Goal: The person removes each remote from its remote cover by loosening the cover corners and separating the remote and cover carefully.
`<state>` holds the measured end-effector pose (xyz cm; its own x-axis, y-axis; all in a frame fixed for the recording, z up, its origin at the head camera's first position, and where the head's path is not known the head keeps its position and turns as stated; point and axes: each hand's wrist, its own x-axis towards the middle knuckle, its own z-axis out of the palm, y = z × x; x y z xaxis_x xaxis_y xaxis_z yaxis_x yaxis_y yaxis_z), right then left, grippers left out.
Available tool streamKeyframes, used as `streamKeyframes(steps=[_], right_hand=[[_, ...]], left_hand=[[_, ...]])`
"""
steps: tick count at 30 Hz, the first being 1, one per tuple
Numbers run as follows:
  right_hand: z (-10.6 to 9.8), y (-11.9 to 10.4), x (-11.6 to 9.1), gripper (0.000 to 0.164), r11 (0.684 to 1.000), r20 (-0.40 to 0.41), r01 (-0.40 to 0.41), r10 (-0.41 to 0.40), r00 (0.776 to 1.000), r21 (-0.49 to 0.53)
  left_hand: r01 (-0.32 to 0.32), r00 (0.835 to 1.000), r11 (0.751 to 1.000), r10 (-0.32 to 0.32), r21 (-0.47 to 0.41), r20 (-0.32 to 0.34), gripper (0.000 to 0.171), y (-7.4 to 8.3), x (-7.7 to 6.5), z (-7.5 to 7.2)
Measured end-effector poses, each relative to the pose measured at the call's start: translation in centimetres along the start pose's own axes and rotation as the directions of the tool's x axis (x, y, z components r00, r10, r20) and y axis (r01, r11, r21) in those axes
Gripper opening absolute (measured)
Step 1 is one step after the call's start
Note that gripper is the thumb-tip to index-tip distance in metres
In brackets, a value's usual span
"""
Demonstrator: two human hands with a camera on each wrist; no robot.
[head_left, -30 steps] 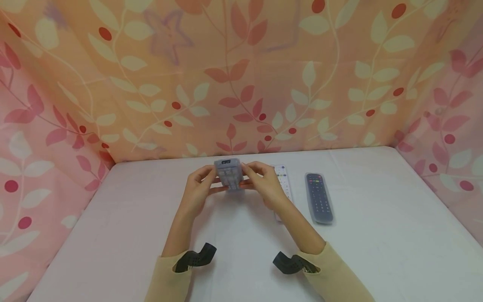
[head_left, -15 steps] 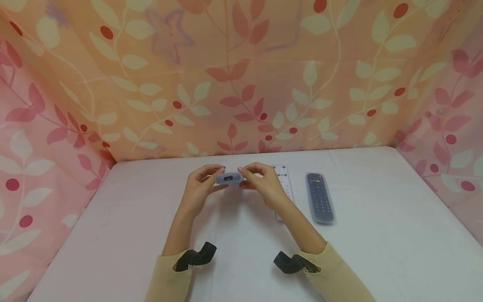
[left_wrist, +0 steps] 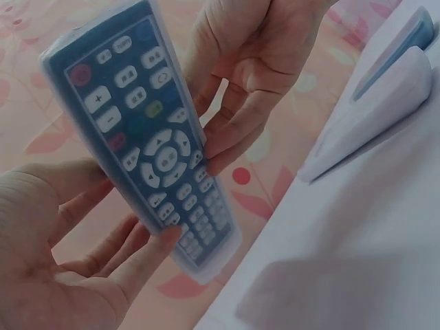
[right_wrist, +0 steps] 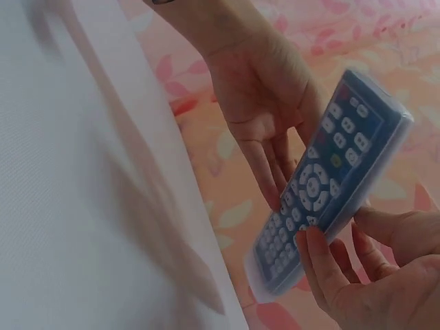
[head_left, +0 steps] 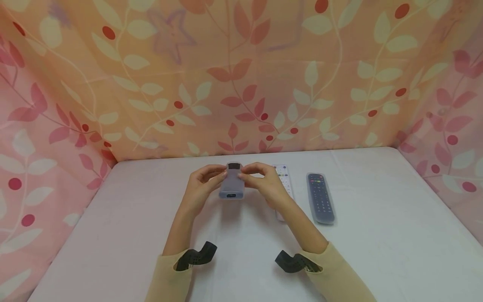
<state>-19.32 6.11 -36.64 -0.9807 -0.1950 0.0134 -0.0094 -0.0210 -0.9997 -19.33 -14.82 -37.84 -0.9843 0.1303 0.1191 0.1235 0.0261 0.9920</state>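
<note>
A dark remote control (head_left: 232,183) in a clear cover is held up over the table between both hands. Its plain back and one short end show in the head view. White buttons cover its front, seen in the left wrist view on the remote (left_wrist: 166,161) and in the right wrist view. My left hand (head_left: 201,186) pinches one long edge between thumb and fingers. On the opposite edge, my right hand (head_left: 266,184) grips likewise; fingers of the right hand (right_wrist: 385,285) touch the button side in the right wrist view.
Right of the hands, a white remote (head_left: 284,180) lies on the white-covered table (head_left: 136,218), partly hidden by the right hand and forearm. Beyond it lies another dark remote (head_left: 320,198) in a clear cover. A patterned curtain (head_left: 241,84) rises along the table's far edge.
The held remote has tilted between the hands: its short end swung from the top, through an end-on view, down toward the head camera, so the back now shows. Both hands stay in nearly the same place.
</note>
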Motion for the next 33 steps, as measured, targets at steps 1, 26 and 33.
streamKeyframes(steps=[1, 26, 33], right_hand=[[-0.02, 0.01, -0.01, 0.029, 1.000, 0.001, -0.001, 0.001, 1.000, -0.005], [-0.42, 0.16, 0.14, 0.057, 0.988, -0.046, -0.081, 0.075, 0.996, -0.130], [-0.50, 0.19, 0.13, 0.066, 0.992, -0.035, -0.088, 0.085, 0.996, -0.087]], left_hand=[[-0.004, 1.000, 1.000, 0.004, -0.001, 0.002, 0.033, 0.01, 0.01, 0.00], [-0.020, 1.000, 0.997, 0.019, 0.070, 0.003, 0.048, -0.33, 0.01, 0.18], [0.019, 1.000, 0.996, -0.019, 0.083, 0.011, 0.057, -0.25, 0.00, 0.21]])
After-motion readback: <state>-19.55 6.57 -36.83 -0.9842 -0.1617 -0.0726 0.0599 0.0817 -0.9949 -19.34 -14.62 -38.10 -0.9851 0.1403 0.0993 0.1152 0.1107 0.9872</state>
